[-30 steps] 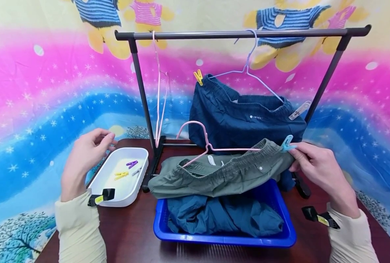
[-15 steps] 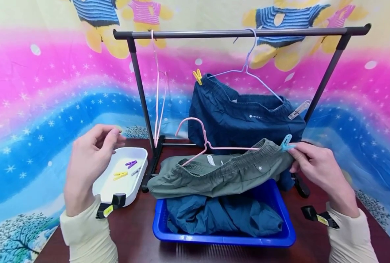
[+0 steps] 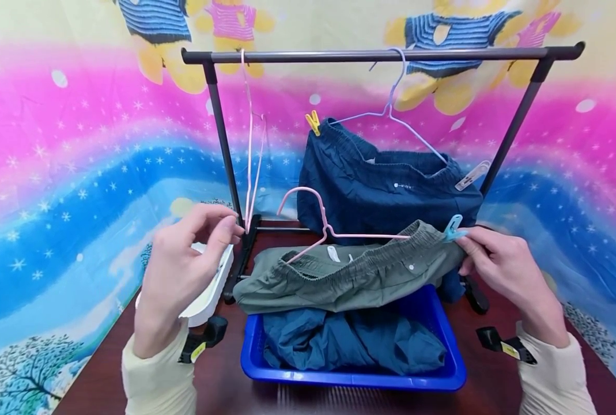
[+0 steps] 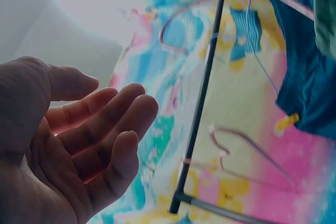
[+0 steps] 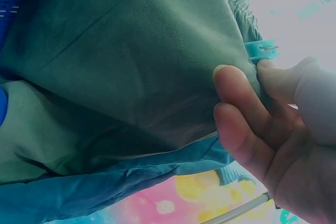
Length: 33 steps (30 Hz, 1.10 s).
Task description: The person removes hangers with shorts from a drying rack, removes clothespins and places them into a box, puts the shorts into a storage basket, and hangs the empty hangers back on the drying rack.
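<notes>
My left hand (image 3: 180,271) hovers left of the rack, in front of the white tray. In the left wrist view its fingers (image 4: 123,111) are loosely bent around nothing. At the right end of the green shorts (image 3: 349,285), my right hand (image 3: 505,271) pinches a light-blue clothespin (image 3: 453,227) on the waistband. The right wrist view shows the thumb at this clothespin (image 5: 261,50), with other fingertips against the green cloth (image 5: 142,66). A pink hanger (image 3: 326,222) sits inside the waistband, its hook free above. The left waistband end has no clothespin on it.
A blue basket (image 3: 354,380) with dark-blue cloth (image 3: 349,340) stands under the green shorts. Behind, navy shorts (image 3: 385,190) hang from a purple hanger (image 3: 390,109) on the black rack (image 3: 313,56). Another pink hanger (image 3: 249,144) hangs left. My left hand partly covers the tray (image 3: 216,288).
My left hand has moved right, from beside the white tray to in front of it, toward the rack's left post. The right hand and green shorts stay nearly still.
</notes>
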{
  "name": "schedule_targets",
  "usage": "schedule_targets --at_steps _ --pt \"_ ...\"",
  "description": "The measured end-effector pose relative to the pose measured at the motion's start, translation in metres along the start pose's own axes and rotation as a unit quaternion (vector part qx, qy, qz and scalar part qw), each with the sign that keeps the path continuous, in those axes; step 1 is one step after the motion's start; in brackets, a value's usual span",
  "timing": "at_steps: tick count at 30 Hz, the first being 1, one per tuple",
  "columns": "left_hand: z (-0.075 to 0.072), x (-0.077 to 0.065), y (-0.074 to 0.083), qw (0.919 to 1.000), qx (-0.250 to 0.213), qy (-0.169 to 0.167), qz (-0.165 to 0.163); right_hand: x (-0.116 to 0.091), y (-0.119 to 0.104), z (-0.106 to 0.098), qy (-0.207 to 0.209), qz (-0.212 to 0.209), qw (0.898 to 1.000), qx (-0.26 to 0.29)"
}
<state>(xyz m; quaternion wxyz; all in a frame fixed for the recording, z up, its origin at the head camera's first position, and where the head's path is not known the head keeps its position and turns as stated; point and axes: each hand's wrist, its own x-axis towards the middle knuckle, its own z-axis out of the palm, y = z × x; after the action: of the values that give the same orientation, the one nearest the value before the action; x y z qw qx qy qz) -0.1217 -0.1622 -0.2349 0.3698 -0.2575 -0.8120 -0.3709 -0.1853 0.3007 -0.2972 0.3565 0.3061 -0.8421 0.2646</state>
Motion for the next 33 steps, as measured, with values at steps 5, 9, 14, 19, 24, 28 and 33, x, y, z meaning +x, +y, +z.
schedule_targets --at_steps 5,9,14,19,24,28,33 --pt "0.009 0.001 0.014 0.9993 -0.009 -0.034 0.012 0.0 -0.001 0.0 -0.004 0.002 1.0 -0.005" --pt "0.021 0.006 0.025 0.997 -0.002 -0.067 0.04 0.001 -0.001 -0.001 -0.007 0.003 1.0 -0.009" --pt "0.037 0.013 0.039 0.9911 0.001 -0.088 0.1 0.001 -0.001 0.0 -0.004 0.0 1.0 -0.008" --pt "0.048 0.019 0.048 0.9864 -0.003 -0.104 0.128 0.001 -0.002 -0.001 -0.009 0.003 1.0 -0.01" --pt "0.055 0.025 0.054 0.9843 -0.008 -0.113 0.135 0.0 0.0 0.0 -0.008 0.0 1.0 -0.009" --pt "0.063 0.031 0.059 0.9809 -0.011 -0.121 0.152 0.0 0.0 0.0 -0.009 -0.001 1.0 -0.009" --pt "0.076 0.038 0.063 0.9761 -0.019 -0.15 0.156 0.0 0.0 0.001 -0.012 -0.001 1.0 -0.01"
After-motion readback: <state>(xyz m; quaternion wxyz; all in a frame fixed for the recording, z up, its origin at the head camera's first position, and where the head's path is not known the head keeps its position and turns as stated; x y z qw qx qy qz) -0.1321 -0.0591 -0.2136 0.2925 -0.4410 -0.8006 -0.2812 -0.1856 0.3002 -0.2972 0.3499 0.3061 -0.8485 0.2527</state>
